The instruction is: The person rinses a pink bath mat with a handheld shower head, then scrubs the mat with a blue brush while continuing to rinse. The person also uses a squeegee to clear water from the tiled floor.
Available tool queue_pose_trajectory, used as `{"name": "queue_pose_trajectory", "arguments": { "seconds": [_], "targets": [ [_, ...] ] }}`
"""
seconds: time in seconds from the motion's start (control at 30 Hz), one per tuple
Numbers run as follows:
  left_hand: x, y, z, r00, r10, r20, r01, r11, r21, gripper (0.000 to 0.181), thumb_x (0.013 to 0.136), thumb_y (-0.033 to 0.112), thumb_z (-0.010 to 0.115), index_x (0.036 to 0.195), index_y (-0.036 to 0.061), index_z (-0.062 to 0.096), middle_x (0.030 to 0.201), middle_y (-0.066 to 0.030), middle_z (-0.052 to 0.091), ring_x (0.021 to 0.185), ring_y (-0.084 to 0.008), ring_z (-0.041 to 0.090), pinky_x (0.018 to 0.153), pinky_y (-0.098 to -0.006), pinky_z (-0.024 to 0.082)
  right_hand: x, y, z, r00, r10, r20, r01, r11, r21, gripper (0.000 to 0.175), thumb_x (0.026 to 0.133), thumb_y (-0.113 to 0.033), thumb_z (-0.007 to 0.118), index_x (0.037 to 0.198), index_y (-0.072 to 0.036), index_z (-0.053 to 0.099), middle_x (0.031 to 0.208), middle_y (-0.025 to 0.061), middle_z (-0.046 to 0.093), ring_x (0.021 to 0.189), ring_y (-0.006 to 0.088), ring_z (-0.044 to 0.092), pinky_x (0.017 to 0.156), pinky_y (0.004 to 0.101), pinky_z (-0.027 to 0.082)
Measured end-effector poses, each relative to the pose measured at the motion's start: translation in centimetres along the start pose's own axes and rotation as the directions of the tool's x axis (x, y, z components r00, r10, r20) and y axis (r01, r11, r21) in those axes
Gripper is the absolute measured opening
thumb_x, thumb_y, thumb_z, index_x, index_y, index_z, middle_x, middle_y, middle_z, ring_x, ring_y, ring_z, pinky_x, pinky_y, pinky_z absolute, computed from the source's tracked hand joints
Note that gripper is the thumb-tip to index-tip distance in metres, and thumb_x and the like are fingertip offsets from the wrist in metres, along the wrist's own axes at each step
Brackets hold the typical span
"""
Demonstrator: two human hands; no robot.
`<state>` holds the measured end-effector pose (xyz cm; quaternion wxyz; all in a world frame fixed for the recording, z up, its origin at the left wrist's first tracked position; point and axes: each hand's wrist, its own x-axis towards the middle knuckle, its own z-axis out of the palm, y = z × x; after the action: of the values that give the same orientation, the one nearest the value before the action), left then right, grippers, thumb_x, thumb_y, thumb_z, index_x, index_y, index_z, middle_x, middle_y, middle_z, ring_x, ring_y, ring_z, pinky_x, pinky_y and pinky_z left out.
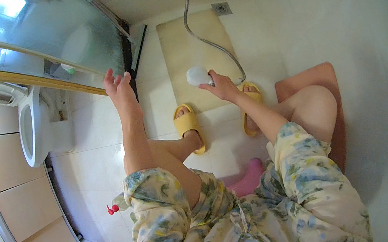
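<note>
My right hand (222,85) is closed around the handle of a white handheld shower head (197,76), in front of my right foot. A ribbed metal shower hose (198,36) curves from the top of the view down to near that hand. My left hand (120,85) is raised with its fingers apart and holds nothing; it appears beside the lower edge of the glass shower door (86,42). Below the hands are my feet in yellow slides (187,125). A beige mat (198,54) lies on the tiled floor beyond them.
A floor drain (221,8) is near the far wall. A squeegee (139,49) leans by the door's end. At left are a toilet (30,130) with its lid up and a cabinet (14,152). A bottle with a red top (116,208) stands left of my leg; a pink object (250,177) is beneath me.
</note>
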<state>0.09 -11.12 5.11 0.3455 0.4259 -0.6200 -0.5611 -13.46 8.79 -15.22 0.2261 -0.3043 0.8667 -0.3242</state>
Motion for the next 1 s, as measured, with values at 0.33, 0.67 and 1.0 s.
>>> {"name": "queue_pose_trajectory", "arguments": {
  "seconds": [0.33, 0.67, 1.0],
  "targets": [
    [0.0, -6.2, 3.4, 0.881, -0.068, 0.469, -0.077, 0.956, 0.284, 0.047, 0.079, 0.004, 0.053, 0.126, 0.0063, 0.048, 0.12, -0.0142, 0.051, 0.111, -0.0251, 0.048, 0.097, -0.0343, 0.035, -0.2, -1.5, 2.0, 0.996, 0.066, -0.063, -0.021, 0.841, 0.54, 0.057, 0.086, -0.043, 0.06, 0.122, -0.001, 0.045, 0.103, 0.0124, 0.06, 0.086, 0.0181, 0.056, 0.079, 0.0312, 0.045],
    [-2.2, -9.5, 2.9, 0.691, -0.273, 0.669, -0.588, 0.326, 0.74, 0.056, 0.075, 0.012, 0.06, 0.127, 0.0074, 0.04, 0.12, -0.0177, 0.054, 0.114, -0.0356, 0.05, 0.092, -0.0527, 0.036, -1.6, -10.1, 3.7, 0.998, 0.033, 0.046, -0.049, 0.1, 0.994, 0.048, 0.087, -0.046, 0.059, 0.111, -0.005, 0.051, 0.086, 0.0003, 0.055, 0.074, 0.0097, 0.051, 0.065, 0.0248, 0.042],
    [-4.4, -16.3, 3.9, 0.356, -0.294, 0.887, -0.665, 0.587, 0.461, 0.068, 0.083, 0.009, 0.06, 0.141, 0.007, 0.024, 0.125, -0.022, 0.052, 0.111, -0.0399, 0.053, 0.093, -0.0441, 0.044, -5.3, -6.0, 7.0, 0.943, 0.321, 0.089, 0.094, -0.512, 0.854, 0.05, 0.092, -0.055, 0.04, 0.109, -0.009, 0.046, 0.099, 0.0064, 0.055, 0.095, 0.023, 0.054, 0.085, 0.0421, 0.042]
  ]
}}
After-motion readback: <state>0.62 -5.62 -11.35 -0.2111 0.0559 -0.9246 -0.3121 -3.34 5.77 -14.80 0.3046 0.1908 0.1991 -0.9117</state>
